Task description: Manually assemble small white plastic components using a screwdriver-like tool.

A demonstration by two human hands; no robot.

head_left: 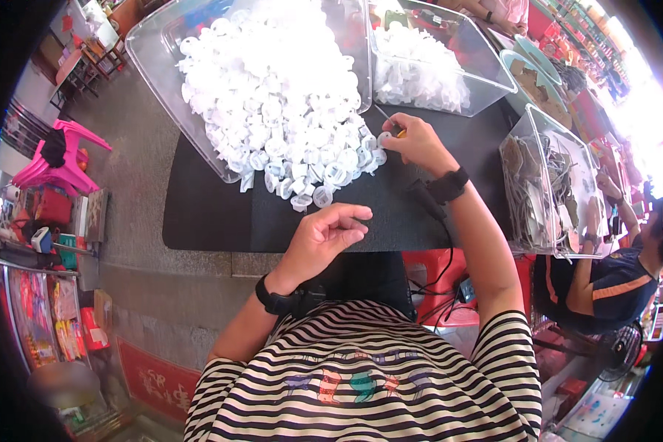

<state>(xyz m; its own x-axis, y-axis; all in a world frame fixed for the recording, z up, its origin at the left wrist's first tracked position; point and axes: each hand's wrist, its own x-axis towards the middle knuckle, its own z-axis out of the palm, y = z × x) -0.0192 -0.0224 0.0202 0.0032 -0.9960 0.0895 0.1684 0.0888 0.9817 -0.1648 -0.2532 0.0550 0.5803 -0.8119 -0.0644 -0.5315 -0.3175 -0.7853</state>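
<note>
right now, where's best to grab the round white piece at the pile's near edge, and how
Likely pinch the round piece by opposite edges, coming from the near side with the left hand. It shows a round outline at the near edge of the pile, with neighbours behind and to its left, so the near side looks freest.

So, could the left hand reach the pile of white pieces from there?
Probably yes: the left hand looks empty and is close to the pile of white pieces, with nothing visible between.

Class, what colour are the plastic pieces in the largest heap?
White plastic pieces, seen best in the head view.
</note>
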